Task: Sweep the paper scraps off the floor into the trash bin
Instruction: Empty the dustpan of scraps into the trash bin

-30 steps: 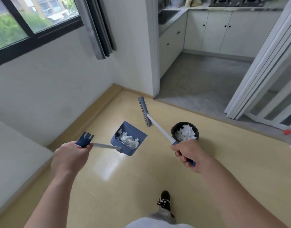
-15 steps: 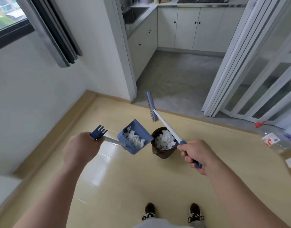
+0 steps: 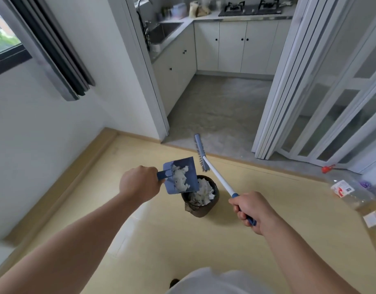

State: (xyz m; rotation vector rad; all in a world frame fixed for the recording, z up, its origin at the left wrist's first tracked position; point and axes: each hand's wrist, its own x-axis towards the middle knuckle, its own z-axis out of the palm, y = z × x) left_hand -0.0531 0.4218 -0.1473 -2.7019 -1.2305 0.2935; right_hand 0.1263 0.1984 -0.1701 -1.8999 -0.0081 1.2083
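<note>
tipping dustpan (image 3: 181, 178) over trash bin (image 3: 201, 209)

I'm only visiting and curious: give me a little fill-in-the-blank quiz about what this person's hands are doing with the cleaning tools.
1. The left hand holds a blue ____ loaded with paper scraps.
2. That load is tipped above a dark ____ standing on the floor.
3. The right hand grips the handle of a ____, its bristle head clear of the floor.

Missing words: dustpan; trash bin; broom.
</note>
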